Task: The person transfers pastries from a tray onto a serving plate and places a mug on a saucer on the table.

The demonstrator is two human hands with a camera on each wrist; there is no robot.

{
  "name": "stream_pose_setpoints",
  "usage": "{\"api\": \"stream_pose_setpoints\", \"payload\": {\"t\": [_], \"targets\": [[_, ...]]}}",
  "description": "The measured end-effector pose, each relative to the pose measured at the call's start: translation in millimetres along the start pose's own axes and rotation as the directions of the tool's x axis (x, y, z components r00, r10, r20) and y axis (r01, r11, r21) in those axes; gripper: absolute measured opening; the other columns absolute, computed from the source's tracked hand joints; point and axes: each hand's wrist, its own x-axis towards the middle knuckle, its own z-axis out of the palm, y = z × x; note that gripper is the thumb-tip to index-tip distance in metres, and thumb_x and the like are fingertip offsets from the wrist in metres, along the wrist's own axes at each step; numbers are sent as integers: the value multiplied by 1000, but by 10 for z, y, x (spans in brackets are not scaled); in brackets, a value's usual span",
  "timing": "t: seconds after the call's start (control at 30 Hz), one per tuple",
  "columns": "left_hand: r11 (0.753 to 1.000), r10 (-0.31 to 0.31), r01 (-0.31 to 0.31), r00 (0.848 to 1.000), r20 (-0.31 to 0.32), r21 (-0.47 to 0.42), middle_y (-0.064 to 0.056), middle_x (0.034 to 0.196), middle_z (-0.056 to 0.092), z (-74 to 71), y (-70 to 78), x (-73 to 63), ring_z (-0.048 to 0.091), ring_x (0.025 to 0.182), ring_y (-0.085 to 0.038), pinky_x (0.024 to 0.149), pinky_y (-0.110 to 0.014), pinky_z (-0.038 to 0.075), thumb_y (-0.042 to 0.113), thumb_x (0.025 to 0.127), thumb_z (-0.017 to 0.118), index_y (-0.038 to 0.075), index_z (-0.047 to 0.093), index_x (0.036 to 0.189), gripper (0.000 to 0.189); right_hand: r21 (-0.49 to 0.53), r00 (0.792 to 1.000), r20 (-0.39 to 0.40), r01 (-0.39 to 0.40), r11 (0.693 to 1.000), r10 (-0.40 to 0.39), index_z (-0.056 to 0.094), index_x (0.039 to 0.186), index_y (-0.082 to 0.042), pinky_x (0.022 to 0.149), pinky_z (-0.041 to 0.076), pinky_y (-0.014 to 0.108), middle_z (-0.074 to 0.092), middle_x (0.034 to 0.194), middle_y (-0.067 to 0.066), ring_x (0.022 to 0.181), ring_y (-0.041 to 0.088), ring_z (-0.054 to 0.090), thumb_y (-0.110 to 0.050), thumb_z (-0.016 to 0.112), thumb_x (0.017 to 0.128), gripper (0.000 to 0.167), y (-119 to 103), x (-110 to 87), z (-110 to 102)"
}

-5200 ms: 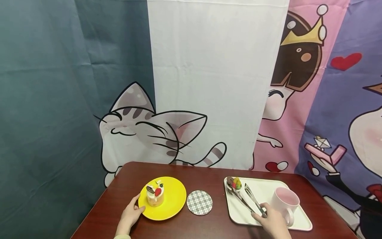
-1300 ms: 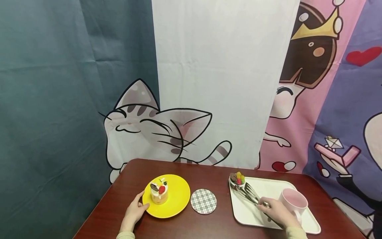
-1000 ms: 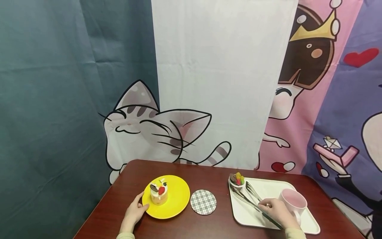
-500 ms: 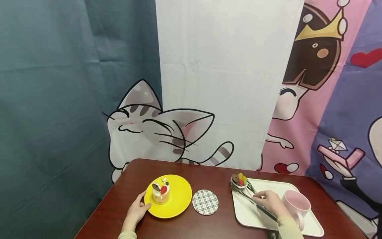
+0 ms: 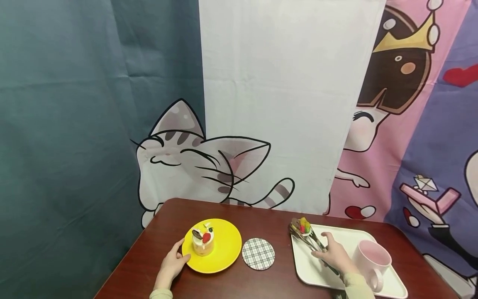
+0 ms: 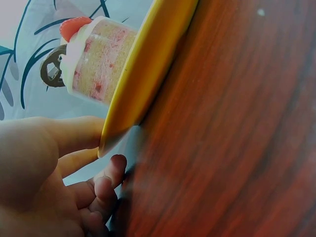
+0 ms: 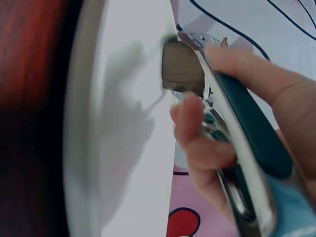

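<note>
In the head view my left hand (image 5: 172, 262) holds the rim of a yellow plate (image 5: 226, 253). The left wrist view shows the thumb against the upper side and a finger behind the rim. A small round cake (image 5: 203, 246), topped with a strawberry and a dark biscuit, stands on that plate. My right hand (image 5: 334, 252) grips metal tongs (image 7: 242, 163) with dark green grip pads. The tongs' far ends lie on both sides of a second small cake (image 5: 303, 228) with colourful fruit topping. Whether this cake touches the tray, I cannot tell.
A white tray (image 5: 311, 270) lies under the tongs. On its right part stands a pink mug (image 5: 373, 259), close beside my right wrist. Between plate and tray is a round checked coaster (image 5: 258, 253). The brown table (image 5: 269, 284) ends at a printed cloth backdrop (image 5: 280, 104).
My right hand has moved forward along the tongs, and their ends have come in around the fruit-topped cake. My left hand stays on the plate. The head view has shifted slightly.
</note>
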Motion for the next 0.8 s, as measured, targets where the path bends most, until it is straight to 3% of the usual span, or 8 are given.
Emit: {"api": "stream_pose_setpoints", "payload": {"t": [0.13,0.37,0.53,0.8], "targets": [[1000,-3,3,1000,9,-1,-6,76,46,-9,-1,6,42,66,-18,62,-28,32,18,88,62,3,37,145,64,-42,998,-51,38,998,-40,57,119,9,54,43,28,63,65,6,45,13,55,-21,74,78,53,2,-25,35],[1000,1,-1,1000,4,-4,-6,75,46,-19,-18,15,43,65,-18,61,-28,33,17,88,63,2,37,145,65,-40,993,-87,70,997,-74,64,115,3,51,41,25,62,63,1,45,10,52,-25,74,80,46,-61,-141,45],[1000,9,-9,1000,-3,9,-6,75,46,-55,-9,7,43,66,-18,62,-28,32,17,87,62,2,37,145,65,9,993,-62,97,995,-96,64,118,1,45,40,23,56,59,-2,43,9,50,-23,74,80,46,-282,-201,35],[1000,4,-4,1000,8,6,-5,76,46,-11,-11,8,43,66,-18,62,-28,32,17,87,62,3,38,145,65,25,969,-34,244,969,-243,66,115,-2,48,42,21,58,66,-4,50,2,49,-25,76,78,44,-662,-233,282]]}}
